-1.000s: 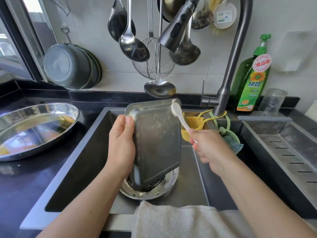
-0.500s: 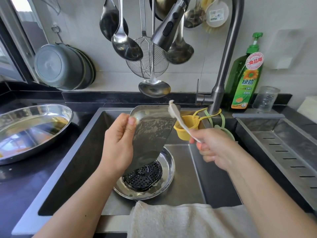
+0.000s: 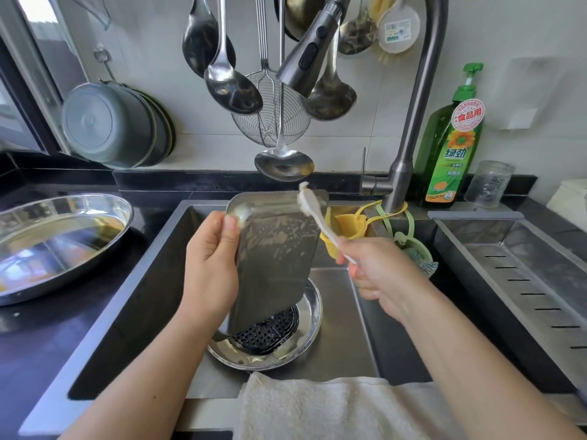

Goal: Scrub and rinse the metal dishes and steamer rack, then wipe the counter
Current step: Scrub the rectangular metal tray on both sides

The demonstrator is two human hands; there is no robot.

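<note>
Tray [image 3: 276, 262] upright — long axis vertical, slightly tilted.

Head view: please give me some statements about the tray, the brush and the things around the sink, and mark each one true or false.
1. The left hand holds the rectangular metal tray upright over the sink. True.
2. The right hand holds a sponge. False: it grips a white brush, whose head is at the tray's top edge.
3. A round metal dish lies in the sink below the tray. True.
4. The green soap bottle stands left of the faucet. False: it stands to the right.
5. The oval metal platter rests on the left counter. True.
</note>
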